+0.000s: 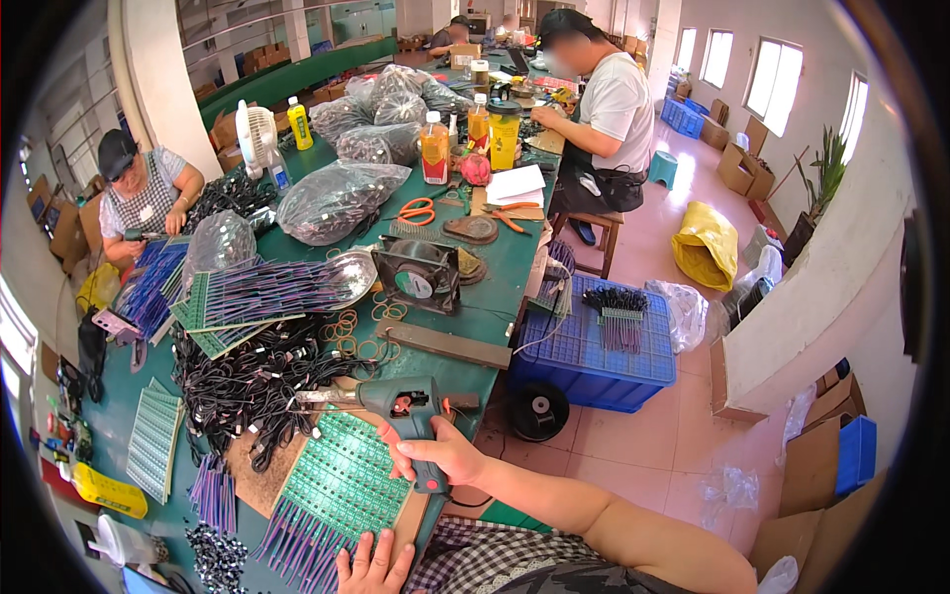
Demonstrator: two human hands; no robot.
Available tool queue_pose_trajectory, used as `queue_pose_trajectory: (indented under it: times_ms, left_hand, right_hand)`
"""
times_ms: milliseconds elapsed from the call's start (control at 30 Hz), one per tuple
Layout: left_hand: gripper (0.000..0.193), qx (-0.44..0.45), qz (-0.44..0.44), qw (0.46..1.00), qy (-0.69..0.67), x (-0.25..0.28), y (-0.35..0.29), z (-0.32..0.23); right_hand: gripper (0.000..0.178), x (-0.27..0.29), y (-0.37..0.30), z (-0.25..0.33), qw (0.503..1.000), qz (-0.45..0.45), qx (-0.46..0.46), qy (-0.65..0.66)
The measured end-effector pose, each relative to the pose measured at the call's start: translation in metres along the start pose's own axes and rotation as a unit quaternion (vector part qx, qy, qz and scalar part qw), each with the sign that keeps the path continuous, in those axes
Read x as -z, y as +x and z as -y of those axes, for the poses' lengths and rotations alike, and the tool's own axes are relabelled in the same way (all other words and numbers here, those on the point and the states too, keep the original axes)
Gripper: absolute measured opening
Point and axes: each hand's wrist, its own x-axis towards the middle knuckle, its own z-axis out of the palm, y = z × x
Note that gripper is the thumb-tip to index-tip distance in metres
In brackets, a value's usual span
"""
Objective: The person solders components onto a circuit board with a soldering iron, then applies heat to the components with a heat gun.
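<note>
Gripping a green soldering gun (401, 401), right hand (435, 453) fingers clamped; left hand (374, 566) fingers spread on circuit board (341, 480).

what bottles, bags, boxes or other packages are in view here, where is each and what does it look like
Orange-filled bottle: mid-bench, clear, white cap, label.
Yellow bottle: far left of the bench, slim.
Plastic bags: mid-bench, clear, dark contents.
Blue crate: floor right of the bench, upturned.
Yellow bag: floor, right.
Cardboard boxes: by the windows, open, brown.
</note>
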Motion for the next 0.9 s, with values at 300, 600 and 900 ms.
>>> queue_pose_trajectory:
  times_ms: [300,600,900]
  left_hand:
    - [0.085,0.001,0.005,1.000,0.003,0.0007,0.0011,-0.0003]
    - [0.086,-0.002,-0.004,1.000,0.002,-0.0010,-0.0022,-0.0009]
    - [0.085,-0.002,-0.012,1.000,0.010,-0.0050,0.0048,-0.0010]
  right_hand:
    - [0.040,-0.0013,-0.0004,0.0014,1.000,-0.003,0.002,-0.005]
    - [0.038,-0.0029,-0.0010,-0.0003,1.000,-0.002,0.008,-0.019]
    - [0.036,0.0008,-0.0063,0.0025,0.998,-0.011,0.062,0.017]
